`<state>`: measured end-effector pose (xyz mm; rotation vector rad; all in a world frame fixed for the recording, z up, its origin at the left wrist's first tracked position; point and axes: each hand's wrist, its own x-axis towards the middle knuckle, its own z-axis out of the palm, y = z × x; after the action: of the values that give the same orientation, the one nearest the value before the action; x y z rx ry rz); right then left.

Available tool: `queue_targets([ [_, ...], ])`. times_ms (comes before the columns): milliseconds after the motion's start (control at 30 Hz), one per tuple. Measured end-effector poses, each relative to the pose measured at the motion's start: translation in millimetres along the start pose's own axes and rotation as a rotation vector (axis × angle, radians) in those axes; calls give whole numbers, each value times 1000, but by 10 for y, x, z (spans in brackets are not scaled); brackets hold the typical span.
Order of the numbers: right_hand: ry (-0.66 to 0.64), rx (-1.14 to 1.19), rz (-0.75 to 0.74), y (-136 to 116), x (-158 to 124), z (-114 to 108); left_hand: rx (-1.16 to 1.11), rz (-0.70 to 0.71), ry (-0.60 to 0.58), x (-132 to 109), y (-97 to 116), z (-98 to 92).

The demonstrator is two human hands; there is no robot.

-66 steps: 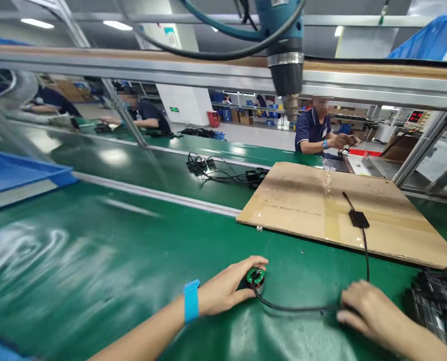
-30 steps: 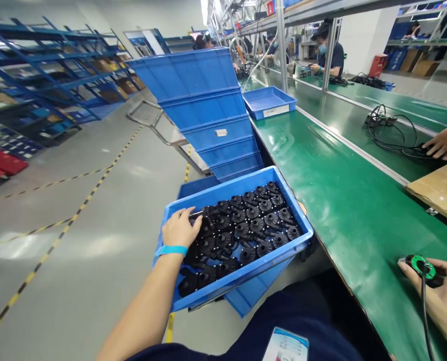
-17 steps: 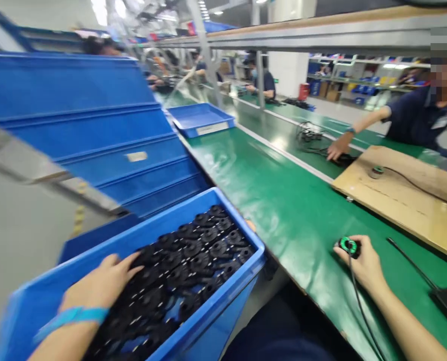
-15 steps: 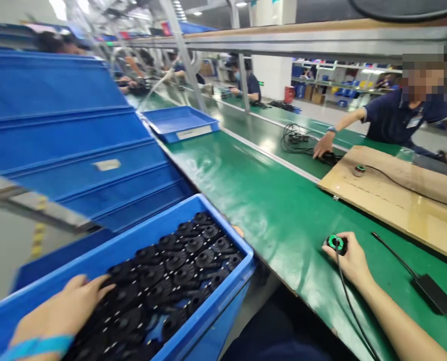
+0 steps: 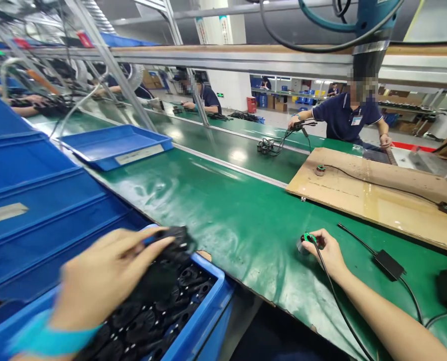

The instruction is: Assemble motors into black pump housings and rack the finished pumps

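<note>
My left hand (image 5: 110, 265), with a blue band at the wrist, grips a black plastic housing (image 5: 178, 240) between thumb and fingers, above a blue bin (image 5: 211, 281). Motion blurs the housing's outline. Inside the bin lie many more black plastic parts (image 5: 148, 321) of a similar kind. My right hand (image 5: 328, 253) is closed on a small round motor (image 5: 305, 243) with a green circuit board on top, just over the green mat. From it a black cable (image 5: 330, 291) runs down toward the front edge.
A cable with a black box (image 5: 389, 264) lies on the green bench (image 5: 223, 215). Behind it, a cardboard sheet (image 5: 374, 195) carries another corded motor (image 5: 320, 170). A blue tray (image 5: 114, 143) sits at the back left. Across the bench, a co-worker (image 5: 349, 120) lifts bundled cables.
My left hand has risen out of the bin, now holding a black housing. My right hand still holds the motor. The view has swung right, and the co-worker has lifted the cables.
</note>
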<state>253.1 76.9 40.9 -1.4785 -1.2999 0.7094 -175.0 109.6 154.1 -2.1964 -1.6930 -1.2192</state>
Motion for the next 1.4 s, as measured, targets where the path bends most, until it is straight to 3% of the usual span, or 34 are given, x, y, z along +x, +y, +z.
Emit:
queue_targets([
  [67,-3,77,-21,-125,-58,-115,-83,121,-128,233,350,438],
  [133,4,130,-37,-253,-148,-274,-161,218,-182,408,661,899],
  [233,46,200,-65,-395,-321,-532,-231,304,-284,568,994,1522],
  [333,157,215,-108,-439,-487,-724,-251,337,-397,679,1199,1938],
  [400,242,192,-131,-428,-564,-797,-264,331,-426,748,1294,2058],
  [500,344,182,-173,-405,-617,-851,-367,251,-358,795,1421,2021],
  [567,399,126,-240,-415,-628,-873,-554,94,-294,734,1525,1908],
  [633,441,31,-320,-453,-643,-890,-903,-202,-278,573,1658,1788],
  [767,520,-77,-425,-584,-720,-891,-1607,-1020,-399,12,1929,1644],
  [833,555,-102,-471,-656,-774,-882,-1751,-1340,-511,-300,2018,1616],
  [900,580,-137,-515,-726,-828,-880,-1814,-1534,-607,-575,2073,1605],
  [967,597,-186,-559,-792,-876,-886,-1837,-1634,-667,-791,2110,1608],
  [1100,560,-266,-630,-898,-939,-888,-1891,-1697,-785,-1039,2162,1630],
  [1267,322,-325,-740,-922,-901,-828,-1891,-1707,-954,-1110,2195,1608],
  [1400,131,-336,-681,-924,-836,-805,-1905,-1659,-1034,-1090,2184,1566],
])
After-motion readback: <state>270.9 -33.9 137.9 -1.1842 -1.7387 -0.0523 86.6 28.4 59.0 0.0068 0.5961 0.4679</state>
